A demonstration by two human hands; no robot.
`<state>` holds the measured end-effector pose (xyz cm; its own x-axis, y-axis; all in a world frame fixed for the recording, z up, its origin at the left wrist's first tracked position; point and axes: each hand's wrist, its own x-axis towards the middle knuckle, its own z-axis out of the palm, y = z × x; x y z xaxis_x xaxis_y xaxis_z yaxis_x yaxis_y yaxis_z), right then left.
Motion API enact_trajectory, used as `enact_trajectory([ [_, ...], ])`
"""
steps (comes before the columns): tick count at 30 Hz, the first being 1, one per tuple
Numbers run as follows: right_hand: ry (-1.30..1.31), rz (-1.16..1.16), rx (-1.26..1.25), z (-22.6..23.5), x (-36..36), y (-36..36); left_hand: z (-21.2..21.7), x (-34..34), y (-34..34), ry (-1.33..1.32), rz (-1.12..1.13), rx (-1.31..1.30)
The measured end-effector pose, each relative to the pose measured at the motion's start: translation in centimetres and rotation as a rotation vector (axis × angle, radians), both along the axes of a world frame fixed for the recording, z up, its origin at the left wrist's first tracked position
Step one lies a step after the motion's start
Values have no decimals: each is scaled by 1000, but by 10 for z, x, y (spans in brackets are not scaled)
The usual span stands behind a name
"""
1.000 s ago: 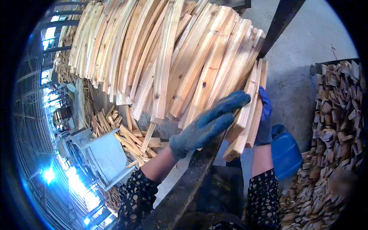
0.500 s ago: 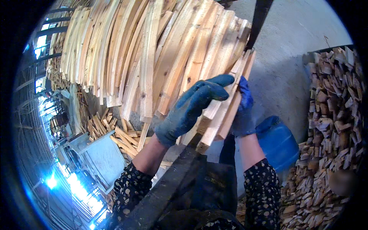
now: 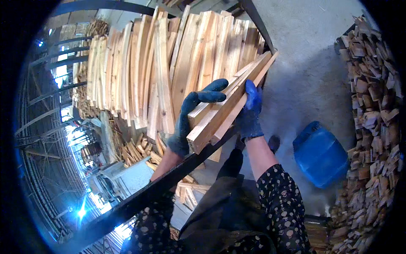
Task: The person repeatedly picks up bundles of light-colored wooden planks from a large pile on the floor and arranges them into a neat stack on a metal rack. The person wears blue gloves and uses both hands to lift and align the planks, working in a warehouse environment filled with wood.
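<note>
A few long wooden strips lie side by side at a slant in front of me, near ends pointing down-left. My right hand, in a blue glove, is wrapped round their right side. On their left is my left hand, also gloved, its fingers stretched out beside the upper strip with the thumb hidden. Directly under the near ends runs a dark metal bar. Behind the strips, a big stack of pale wooden boards fills the upper middle.
A blue plastic container stands on the concrete floor to my right. Beyond it rises a tall pile of split wood. At left, loose wood pieces lie by a grey machine table. A dark upright borders the stack.
The strips and both hands have shifted left in the picture. My left fingers have drawn back from over the strips to their left side. More of the blue container now shows.
</note>
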<state>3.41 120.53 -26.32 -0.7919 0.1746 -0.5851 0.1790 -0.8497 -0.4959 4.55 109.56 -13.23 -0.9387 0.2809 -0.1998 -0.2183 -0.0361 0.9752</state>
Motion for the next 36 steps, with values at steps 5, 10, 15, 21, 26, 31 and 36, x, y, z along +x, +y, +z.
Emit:
enact_trajectory([
  [5, -129, -46, -187, -2, -10, -4, 40, -13, -3, -135, -141, -202],
  [10, -121, 27, -165, -7, -4, 1, 75, -4, -2, -67, -266, -427],
  [15, 15, 80, -229, -6, -4, 17, 71, 7, 1, -10, -282, -408],
  [21, -159, 306, -106, -28, 39, 49, 62, -7, -18, 87, -428, -380],
  [26, -209, 348, -126, -38, 70, 88, 75, -21, -20, 152, -571, -540],
  [31, -267, 373, -103, -31, 93, 115, 63, -4, -18, 189, -417, -374],
  [36, -378, 333, -237, -32, 112, 139, 62, -8, -14, 180, -484, -417],
])
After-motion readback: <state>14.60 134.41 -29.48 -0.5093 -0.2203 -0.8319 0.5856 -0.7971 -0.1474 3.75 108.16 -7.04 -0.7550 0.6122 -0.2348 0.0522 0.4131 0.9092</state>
